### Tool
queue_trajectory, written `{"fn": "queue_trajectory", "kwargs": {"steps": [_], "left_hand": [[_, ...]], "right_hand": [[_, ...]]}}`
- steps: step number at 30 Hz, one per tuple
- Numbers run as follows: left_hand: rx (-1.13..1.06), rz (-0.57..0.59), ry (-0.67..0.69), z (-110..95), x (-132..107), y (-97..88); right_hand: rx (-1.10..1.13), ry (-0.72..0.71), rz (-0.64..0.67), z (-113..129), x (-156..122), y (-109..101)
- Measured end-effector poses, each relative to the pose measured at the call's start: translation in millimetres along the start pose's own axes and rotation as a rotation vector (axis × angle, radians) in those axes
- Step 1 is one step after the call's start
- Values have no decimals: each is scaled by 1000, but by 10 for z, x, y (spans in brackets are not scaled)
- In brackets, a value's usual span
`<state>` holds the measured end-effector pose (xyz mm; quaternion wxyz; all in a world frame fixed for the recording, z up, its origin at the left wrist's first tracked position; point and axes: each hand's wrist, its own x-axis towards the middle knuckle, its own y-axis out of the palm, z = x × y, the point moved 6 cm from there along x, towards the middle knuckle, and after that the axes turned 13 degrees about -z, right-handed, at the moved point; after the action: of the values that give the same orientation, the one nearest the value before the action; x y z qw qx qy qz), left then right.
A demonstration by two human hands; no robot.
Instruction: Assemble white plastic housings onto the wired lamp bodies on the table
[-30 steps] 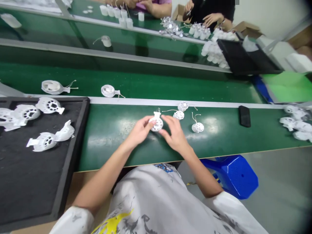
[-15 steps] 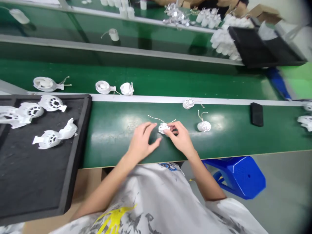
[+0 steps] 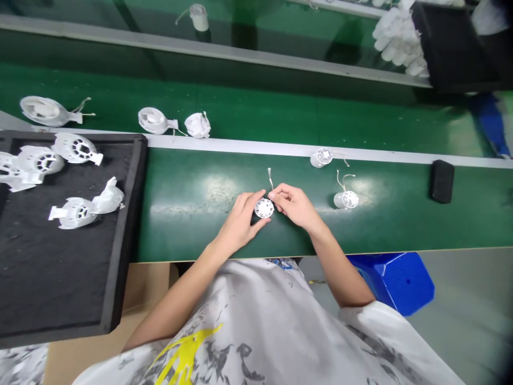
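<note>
Both my hands meet over the green bench (image 3: 192, 214) on a small white round motor part (image 3: 264, 208) with a thin wire sticking up. My left hand (image 3: 239, 222) pinches its left side with fingers and thumb. From the right, my right hand (image 3: 294, 204) grips the part's edge and the wire base. Two more white round parts with wires lie to the right, one (image 3: 346, 199) close by and one (image 3: 321, 157) at the bench's white rail.
A black tray (image 3: 120, 224) at left holds several white fan housings (image 3: 74, 213). On the conveyor belt (image 3: 260, 120) behind lie assembled white housings (image 3: 154, 120) and a white piece (image 3: 197, 124). A black block (image 3: 441, 181) sits at right. A blue stool (image 3: 396, 278) stands below.
The assembled housing I held a second ago now lies on the belt. I have picked up a small round wired part from the bench with both hands. The camera tilted down.
</note>
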<state>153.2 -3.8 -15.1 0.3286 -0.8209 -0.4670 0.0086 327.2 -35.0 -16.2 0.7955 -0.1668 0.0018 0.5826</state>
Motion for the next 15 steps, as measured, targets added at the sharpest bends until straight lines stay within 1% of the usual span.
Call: {"fn": "queue_trajectory", "kwargs": {"steps": [3,6,8,11,15], "left_hand": [[44,-20,28,-15,-31,12],[42,-56,35,-34,-19,30],[38,-71,41,-44,-8,42],[46,-62,46,-45,-10,61],[42,-38,27,-30,-20,66]], "right_hand": [[-24,-53,-71,6,-118,-31],[-117,-102,-116,18,-162,-42],[-239,-123,-152,23,-149,-48],[-414,-142,-199,36,-99,-43],[-491,-157,-213,60,-38,8]]}}
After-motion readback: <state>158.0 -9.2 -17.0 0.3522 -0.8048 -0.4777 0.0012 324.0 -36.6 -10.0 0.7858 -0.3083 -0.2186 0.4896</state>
